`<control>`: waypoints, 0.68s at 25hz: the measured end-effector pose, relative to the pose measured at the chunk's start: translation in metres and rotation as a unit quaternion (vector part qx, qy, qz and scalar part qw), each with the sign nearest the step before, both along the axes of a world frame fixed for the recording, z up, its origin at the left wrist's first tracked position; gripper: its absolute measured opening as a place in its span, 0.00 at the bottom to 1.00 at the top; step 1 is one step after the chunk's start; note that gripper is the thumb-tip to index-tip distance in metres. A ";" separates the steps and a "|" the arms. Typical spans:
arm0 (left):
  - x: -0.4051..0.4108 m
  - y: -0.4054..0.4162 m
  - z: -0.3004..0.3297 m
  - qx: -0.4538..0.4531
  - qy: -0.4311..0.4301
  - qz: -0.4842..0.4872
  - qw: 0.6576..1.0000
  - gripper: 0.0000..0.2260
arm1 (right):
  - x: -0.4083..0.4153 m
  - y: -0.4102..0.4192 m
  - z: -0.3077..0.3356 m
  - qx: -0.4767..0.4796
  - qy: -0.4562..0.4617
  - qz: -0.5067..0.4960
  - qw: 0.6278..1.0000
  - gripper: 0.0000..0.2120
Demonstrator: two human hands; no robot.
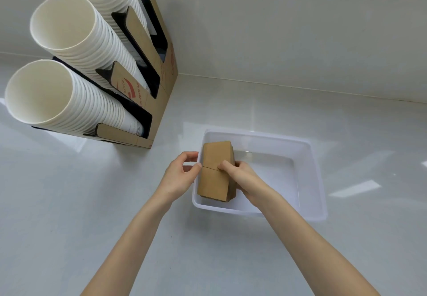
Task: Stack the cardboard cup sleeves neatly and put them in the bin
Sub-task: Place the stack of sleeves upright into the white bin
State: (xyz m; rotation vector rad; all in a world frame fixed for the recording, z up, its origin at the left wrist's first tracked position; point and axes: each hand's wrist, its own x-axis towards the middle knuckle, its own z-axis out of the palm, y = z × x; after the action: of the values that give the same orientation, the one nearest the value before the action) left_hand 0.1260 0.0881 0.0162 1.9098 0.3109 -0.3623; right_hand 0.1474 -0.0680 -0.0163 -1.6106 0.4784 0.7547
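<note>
A stack of brown cardboard cup sleeves [213, 157] lies flat in the left end of a translucent white bin [309, 175] on the counter. My right hand [240, 178] rests on the stack's right side, fingers gripping its top and edge. My left hand [182, 173] is at the bin's left rim, its thumb touching the stack's left edge and its fingers curled just outside. The stack's sides look even; its lower layers are hidden behind the top sleeve.
A cardboard cup dispenser [161, 80] with three tilted columns of white paper cups [62, 41] stands at the left against the wall. The white counter [92, 214] stretches around the bin; the wall edge runs behind it.
</note>
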 end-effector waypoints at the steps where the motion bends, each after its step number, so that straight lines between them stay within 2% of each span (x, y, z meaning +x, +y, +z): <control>1: 0.000 0.000 0.000 0.002 0.000 0.001 1.000 0.13 | 0.000 0.002 -0.001 0.003 -0.001 0.001 1.000 0.25; 7: 0.000 0.000 -0.001 -0.004 0.003 0.003 1.000 0.12 | 0.000 0.002 0.004 -0.108 -0.002 0.052 0.993 0.23; 10: 0.000 0.000 -0.002 -0.005 0.004 0.003 1.000 0.12 | 0.000 0.001 0.002 -0.056 0.000 0.049 0.997 0.22; 17: 0.001 0.000 -0.002 -0.003 0.003 0.003 1.000 0.13 | -0.004 -0.001 0.005 -0.038 -0.012 0.055 0.998 0.24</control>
State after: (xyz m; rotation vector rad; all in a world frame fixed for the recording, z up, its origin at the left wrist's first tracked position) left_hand 0.1272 0.0880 0.0141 1.9017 0.3185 -0.3651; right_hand 0.1437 -0.0695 -0.0108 -1.7267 0.4085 0.8076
